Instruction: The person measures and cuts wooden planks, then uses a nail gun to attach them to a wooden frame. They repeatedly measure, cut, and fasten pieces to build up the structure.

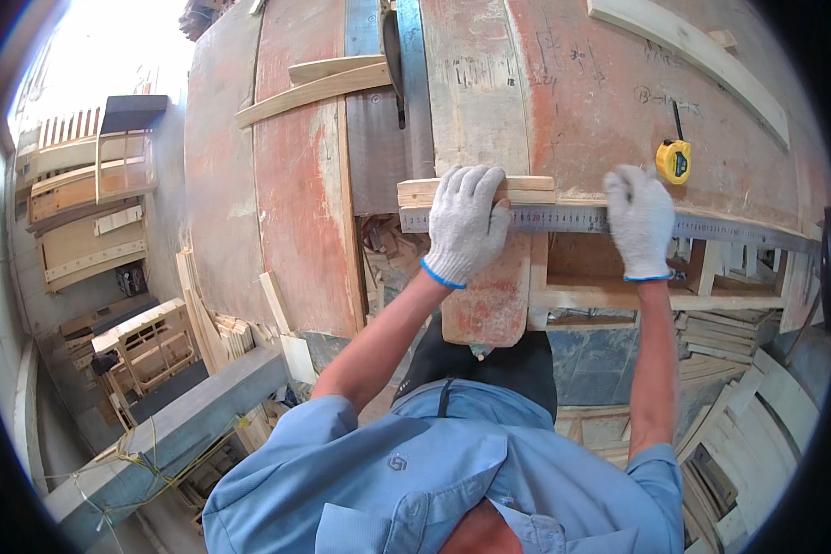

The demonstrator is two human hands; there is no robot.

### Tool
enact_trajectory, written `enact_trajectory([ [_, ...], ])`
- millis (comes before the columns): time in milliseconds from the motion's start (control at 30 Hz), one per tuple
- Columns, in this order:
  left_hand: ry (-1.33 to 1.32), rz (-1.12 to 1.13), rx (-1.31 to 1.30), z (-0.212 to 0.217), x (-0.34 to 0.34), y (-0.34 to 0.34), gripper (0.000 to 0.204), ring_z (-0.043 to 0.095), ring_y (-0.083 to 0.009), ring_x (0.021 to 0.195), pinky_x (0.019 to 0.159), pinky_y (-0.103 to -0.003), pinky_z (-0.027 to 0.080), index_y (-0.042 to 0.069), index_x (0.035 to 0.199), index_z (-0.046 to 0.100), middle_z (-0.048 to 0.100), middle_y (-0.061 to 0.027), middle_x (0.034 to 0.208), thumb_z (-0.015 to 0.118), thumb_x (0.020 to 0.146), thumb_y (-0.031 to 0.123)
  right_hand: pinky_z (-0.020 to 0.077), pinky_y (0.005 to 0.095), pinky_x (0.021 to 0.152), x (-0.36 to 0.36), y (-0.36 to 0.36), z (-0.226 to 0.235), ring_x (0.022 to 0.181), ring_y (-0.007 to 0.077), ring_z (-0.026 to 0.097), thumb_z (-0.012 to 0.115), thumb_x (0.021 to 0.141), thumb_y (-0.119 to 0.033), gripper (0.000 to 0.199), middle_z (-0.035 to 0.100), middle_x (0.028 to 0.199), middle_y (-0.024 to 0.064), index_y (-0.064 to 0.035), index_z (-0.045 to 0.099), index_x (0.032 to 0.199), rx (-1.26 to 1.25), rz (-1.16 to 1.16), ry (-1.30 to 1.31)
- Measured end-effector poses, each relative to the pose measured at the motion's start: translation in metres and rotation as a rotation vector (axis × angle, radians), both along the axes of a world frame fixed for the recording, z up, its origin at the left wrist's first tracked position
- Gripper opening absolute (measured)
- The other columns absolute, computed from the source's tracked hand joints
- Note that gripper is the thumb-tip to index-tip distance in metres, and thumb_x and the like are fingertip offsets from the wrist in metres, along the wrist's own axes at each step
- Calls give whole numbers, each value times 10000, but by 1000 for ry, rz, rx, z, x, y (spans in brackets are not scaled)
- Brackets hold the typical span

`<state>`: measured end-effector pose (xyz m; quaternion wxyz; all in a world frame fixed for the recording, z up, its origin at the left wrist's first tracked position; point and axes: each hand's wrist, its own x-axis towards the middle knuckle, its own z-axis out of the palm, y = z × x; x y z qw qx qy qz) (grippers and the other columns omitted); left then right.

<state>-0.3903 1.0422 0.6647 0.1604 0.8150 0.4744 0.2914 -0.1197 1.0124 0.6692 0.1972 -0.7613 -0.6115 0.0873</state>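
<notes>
My left hand [469, 220], in a white knit glove with a blue cuff, is closed over a short wooden strip [530, 190]. Its fingers reach across the top of the wood and the thumb lies on the near side. The strip lies along a long metal ruler [549, 219] at the bench's near edge. Over the same ruler, farther right, is my right hand [641, 220], gloved alike. Its fingers look bent but are smeared by motion, so whether they hold anything cannot be told. A yellow tape measure [673, 162] lies on the bench just beyond it.
The worn reddish bench [582, 102] has a saw blade [392, 55] standing in a slot. Two wooden strips [328, 85] lie left of the blade, a long pale board [702, 65] at far right. Wood offcuts [725, 337] are piled below right; a grey beam [171, 434] crosses lower left.
</notes>
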Motion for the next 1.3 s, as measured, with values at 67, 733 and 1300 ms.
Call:
enact_trajectory([
  [67,-42,-21,-30,3,-17,-6,474,576,-423,1207,1056,-501,452,27,1287,602,633,-203,1242,683,823,77,516,476,845,-35,10,6,1015,347,657,683,943,-344,313,706,1047,181,-72,705,1098,226,195,21],
  [733,775,-91,-255,25,-223,284,730,532,-357,1343,1130,-433,435,75,1471,519,568,-181,1448,759,838,348,532,459,854,-93,37,-8,958,341,628,649,914,-390,341,643,911,156,-53,692,881,-74,368,21],
  [1300,726,207,-195,30,-378,-48,702,490,-401,1379,1133,-494,434,95,1431,546,523,-215,1475,695,752,-6,528,492,902,-90,70,17,1022,427,682,608,938,-541,550,712,1028,263,-2,714,971,-542,480,12],
])
